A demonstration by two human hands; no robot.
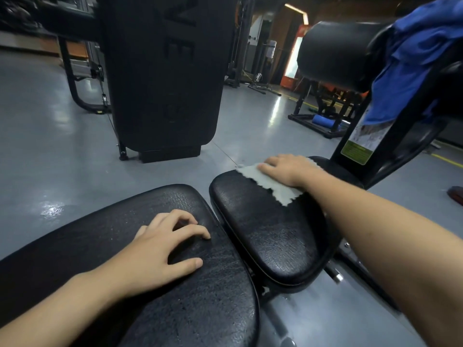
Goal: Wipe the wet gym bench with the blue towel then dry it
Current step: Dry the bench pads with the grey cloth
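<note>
Right now the right hand [285, 169] lies flat, fingers straight, pressing a pale grey-green cloth w/ ragged edges [271, 185] onto the far end of the smaller black padded seat cushion [270, 229]. Nothing is pinched — it's held by palm pressure only. The left hand [160, 249] rests on the long black leather-look bench pad [190, 309] just left of that seat cushion, fingers loosely curled, tips touching the pad, holding nothing.

The blue towel [411, 61] isn't on the bench at all; it hangs draped over the upright frame beyond the seat cushion, up and to the right, beside a black roller pad [335, 53].

Risks, as I judge them:
- cloth is only pressed, not gripped, so a fast stroke could leave it behind or bunch it up, esp. near the cushion's far edge where part of it overhangs
- it could drop into the gap between seat cushion and bench pad
- the bench pad near the left hand looks streaky — easy to miss that area, or re-smear it by leaning on it
- blue towel sits loosely; bumping the frame could knock it to the grey floor [50, 146]
</note>
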